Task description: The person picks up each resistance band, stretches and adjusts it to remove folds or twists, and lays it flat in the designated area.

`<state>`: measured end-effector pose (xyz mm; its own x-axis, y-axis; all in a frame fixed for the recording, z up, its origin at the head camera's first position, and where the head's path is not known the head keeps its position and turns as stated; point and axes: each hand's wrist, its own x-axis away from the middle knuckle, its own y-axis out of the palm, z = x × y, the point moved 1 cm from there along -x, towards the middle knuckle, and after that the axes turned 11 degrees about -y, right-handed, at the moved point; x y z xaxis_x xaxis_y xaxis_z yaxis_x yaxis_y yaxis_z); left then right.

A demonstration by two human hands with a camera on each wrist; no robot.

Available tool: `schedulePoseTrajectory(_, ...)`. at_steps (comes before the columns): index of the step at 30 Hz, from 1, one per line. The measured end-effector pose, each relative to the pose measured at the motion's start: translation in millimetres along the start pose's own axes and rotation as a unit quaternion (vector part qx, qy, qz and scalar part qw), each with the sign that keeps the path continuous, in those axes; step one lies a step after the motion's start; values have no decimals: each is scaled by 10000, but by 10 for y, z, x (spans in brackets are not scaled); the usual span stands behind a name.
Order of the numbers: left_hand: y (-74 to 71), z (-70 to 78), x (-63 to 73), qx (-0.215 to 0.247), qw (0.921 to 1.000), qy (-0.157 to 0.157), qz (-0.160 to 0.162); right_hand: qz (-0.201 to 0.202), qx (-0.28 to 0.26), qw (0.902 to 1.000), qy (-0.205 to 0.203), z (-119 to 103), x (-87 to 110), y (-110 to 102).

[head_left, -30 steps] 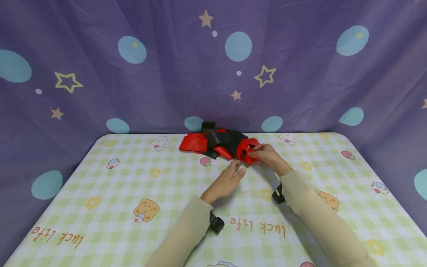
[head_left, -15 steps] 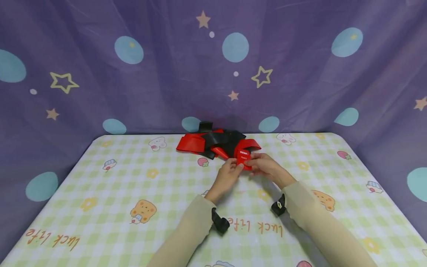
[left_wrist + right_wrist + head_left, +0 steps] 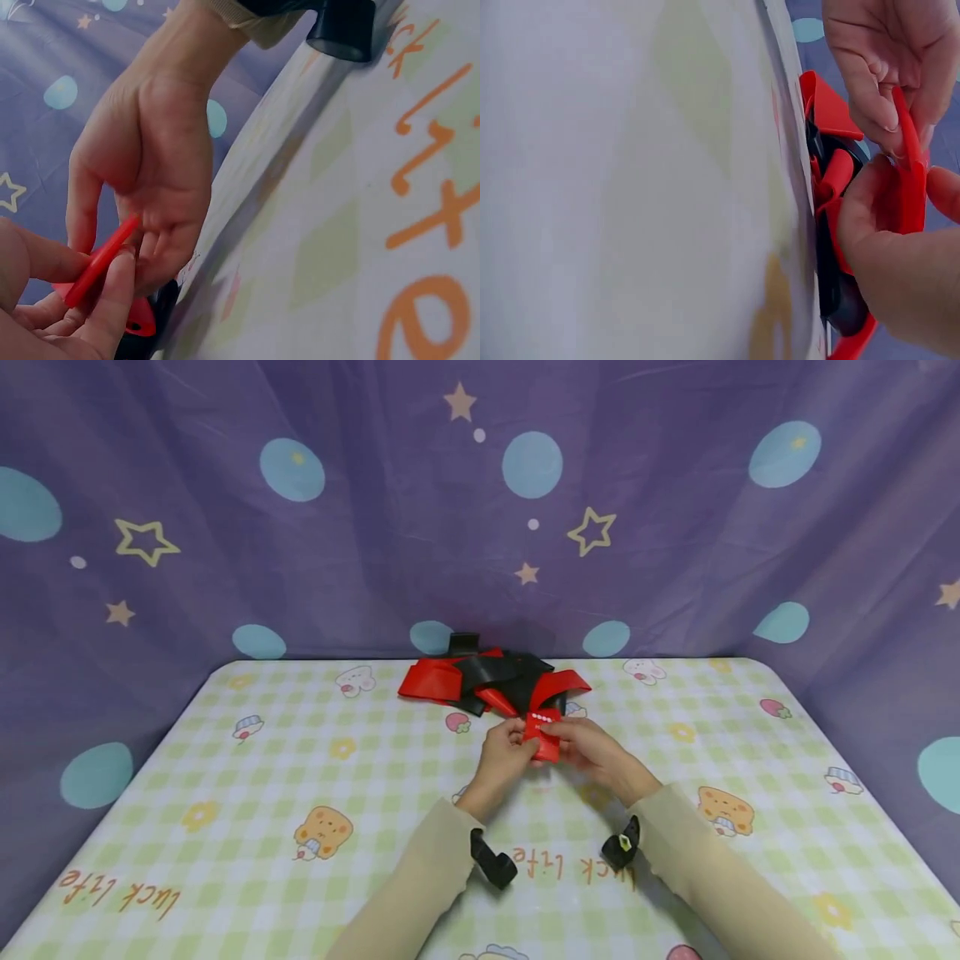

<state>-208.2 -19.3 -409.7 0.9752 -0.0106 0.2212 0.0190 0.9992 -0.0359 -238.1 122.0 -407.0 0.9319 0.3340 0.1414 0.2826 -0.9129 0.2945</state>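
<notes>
Both hands hold the printed end of a red resistance band (image 3: 547, 751), marked with white dots and lettering. My left hand (image 3: 498, 764) pinches its left side, thumb on the printed face. From the other side, my right hand (image 3: 606, 758) pinches it between thumb and fingers. The left wrist view has the band (image 3: 103, 262) nearly edge-on between the two hands. Behind the hands, a red loop leads toward a heap of flat bands, with a black band (image 3: 487, 671) across the middle and a red band (image 3: 433, 680) at the left.
The heap lies along the far edge of a table with a green-checked cloth (image 3: 390, 802). A purple curtain (image 3: 375, 543) with stars and blue ovals hangs right behind it. Black wrist cameras, such as the left one (image 3: 495, 863), sit under both sleeves.
My left hand has come up and taken hold of the red band's end beside my right hand. Both hands have drawn it slightly toward me, its printed face now showing. The heap stays put.
</notes>
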Motion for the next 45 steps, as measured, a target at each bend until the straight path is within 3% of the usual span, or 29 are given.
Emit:
schedulePoseTrajectory(8, -23, 11, 78, -347, 9994, 24, -95, 365, -763, 9963, 175, 17, -119, 54)
schedulePoseTrajectory(16, -22, -8, 120, -719, 9973, 74, 159, 704, -499, 9956, 354, 44, -292, 111)
schedulePoseTrajectory(19, -34, 0, 146, -741, 9972, 65, 77, 898, -416, 9943, 403, 44, -310, 129)
schedulePoseTrajectory(25, -47, 74, 241, -504, 9983, 209, -201, 1124, -522, 9922, 119, -11, -317, 128)
schedulePoseTrajectory(32, 44, 115, 481, -755, 9929, 291, -873, 1275, -440, 9908, -124, -95, -378, -146)
schedulePoseTrajectory(39, 15, 99, 569, -589, 9955, 93, -734, 1317, -677, 9889, -85, -125, -444, -229)
schedulePoseTrajectory(45, 5, 76, 621, -614, 9944, -56, -864, 1703, -828, 9819, 14, -181, -483, -210)
